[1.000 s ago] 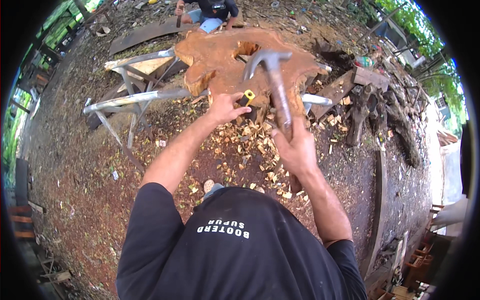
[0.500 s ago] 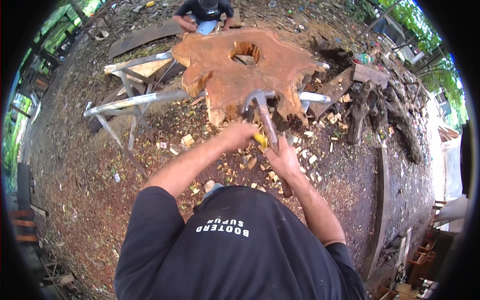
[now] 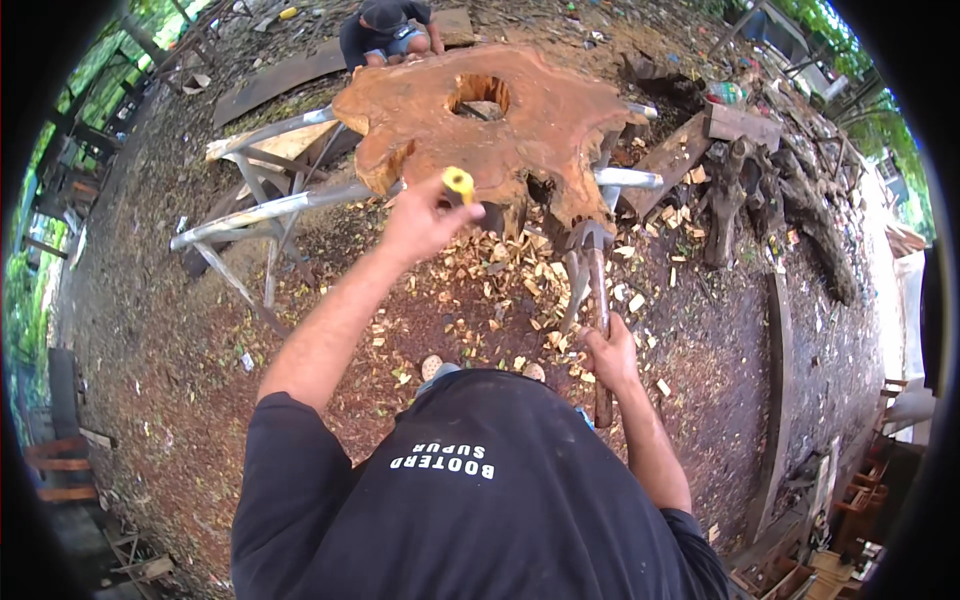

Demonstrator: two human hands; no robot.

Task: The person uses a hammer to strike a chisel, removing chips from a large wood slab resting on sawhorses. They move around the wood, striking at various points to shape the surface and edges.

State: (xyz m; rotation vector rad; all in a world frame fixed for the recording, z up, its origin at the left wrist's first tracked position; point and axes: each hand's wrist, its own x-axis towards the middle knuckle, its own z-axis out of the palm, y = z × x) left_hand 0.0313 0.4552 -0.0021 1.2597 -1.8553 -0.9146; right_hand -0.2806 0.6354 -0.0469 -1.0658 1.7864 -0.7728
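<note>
My left hand [image 3: 420, 220] grips a yellow-handled tool [image 3: 458, 183], probably a chisel, held up at the near edge of a reddish, irregular wood slab [image 3: 540, 120] with a jagged hole through it. The tool's lower part is hidden. My right hand [image 3: 612, 352] is closed round the wooden handle of a claw hammer [image 3: 600, 285], whose metal head sits low beside the slab's near right edge. Pale wood chips [image 3: 510, 275] lie on the ground below.
The slab rests on pale metal trestle frames [image 3: 270, 215]. A co-worker [image 3: 385, 35] in dark top and blue shorts crouches beyond it. Dark gnarled roots [image 3: 740, 210] and boards lie at right; a long plank [image 3: 775, 400] runs along the ground there.
My left hand and the yellow tool have moved up and left. My right hand has lowered the hammer down and right. The co-worker has bent lower and shifted left.
</note>
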